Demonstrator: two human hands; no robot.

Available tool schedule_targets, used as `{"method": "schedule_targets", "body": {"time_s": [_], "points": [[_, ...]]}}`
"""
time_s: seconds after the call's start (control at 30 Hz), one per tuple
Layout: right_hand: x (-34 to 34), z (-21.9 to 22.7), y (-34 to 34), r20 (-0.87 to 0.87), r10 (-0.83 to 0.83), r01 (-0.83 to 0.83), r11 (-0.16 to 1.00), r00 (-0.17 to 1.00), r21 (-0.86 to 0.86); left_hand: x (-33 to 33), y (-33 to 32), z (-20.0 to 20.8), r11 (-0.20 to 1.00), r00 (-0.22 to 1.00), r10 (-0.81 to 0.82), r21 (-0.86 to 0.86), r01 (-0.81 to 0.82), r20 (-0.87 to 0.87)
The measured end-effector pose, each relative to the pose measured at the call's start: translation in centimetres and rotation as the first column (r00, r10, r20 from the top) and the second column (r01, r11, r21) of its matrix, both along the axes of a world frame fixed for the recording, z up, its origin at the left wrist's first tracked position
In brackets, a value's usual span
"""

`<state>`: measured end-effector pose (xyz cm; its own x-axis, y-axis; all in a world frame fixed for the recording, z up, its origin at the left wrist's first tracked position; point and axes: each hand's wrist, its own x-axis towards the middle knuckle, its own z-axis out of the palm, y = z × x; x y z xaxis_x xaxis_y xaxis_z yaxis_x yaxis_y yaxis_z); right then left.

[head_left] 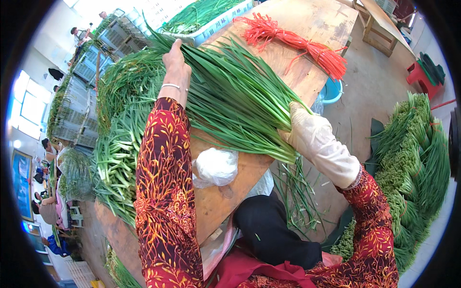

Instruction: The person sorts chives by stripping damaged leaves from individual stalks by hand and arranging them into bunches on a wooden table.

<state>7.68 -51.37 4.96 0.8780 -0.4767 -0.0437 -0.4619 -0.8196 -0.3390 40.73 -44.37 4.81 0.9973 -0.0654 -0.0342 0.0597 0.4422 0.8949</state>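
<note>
A long bunch of garlic chives point(230, 86) lies slantwise across the wooden table point(326, 19), pale stem ends to the right and leaf tips to the far left. My right hand point(309, 132), in a cream glove, is closed round the stem ends at the table's edge. My bare left hand point(176, 65), with a bracelet at the wrist, is curled at the leaf tips; its fingers are partly hidden by the leaves. Loose chives are heaped left of my left arm, with a pile of pale stems point(117, 161) nearer me. A crumpled white plastic bag point(216, 165) sits below the bunch.
Red plastic ties point(297, 43) lie on the table's far right. Behind stands a pale crate point(211, 30) of greens. Tied chive bundles point(408, 168) are stacked on the floor at right, near a blue basin point(332, 91) and red stool point(420, 79). Other people are at far left.
</note>
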Motion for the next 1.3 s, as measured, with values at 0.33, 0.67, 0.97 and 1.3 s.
{"method": "schedule_targets", "body": {"time_s": [0.33, 0.67, 0.97, 1.3], "points": [[-0.1, -0.7, -0.7, -0.035, -0.062, 0.061, 0.998, 0.997, -0.032, -18.9, -1.0, -0.1, 0.577, -0.014, -0.758, 0.662, -0.479, 0.652], [-7.7, -1.3, -6.3, 0.489, -0.319, -0.088, 0.761, 0.812, 0.642, -19.2, 0.9, -4.0, 0.488, 0.03, -0.846, 0.794, -0.363, 0.533], [-2.3, -9.2, -2.5, 0.662, -0.682, -0.377, 0.551, 0.31, 0.744, -20.6, 0.8, -2.1, 0.347, 0.168, -0.889, 0.864, -0.365, 0.427], [1.2, -9.7, 0.0, 0.654, -0.741, -0.582, 0.467, 0.153, 0.666, -21.1, 0.8, -4.4, 0.511, 0.084, -0.786, 0.72, -0.47, 0.613]]}}
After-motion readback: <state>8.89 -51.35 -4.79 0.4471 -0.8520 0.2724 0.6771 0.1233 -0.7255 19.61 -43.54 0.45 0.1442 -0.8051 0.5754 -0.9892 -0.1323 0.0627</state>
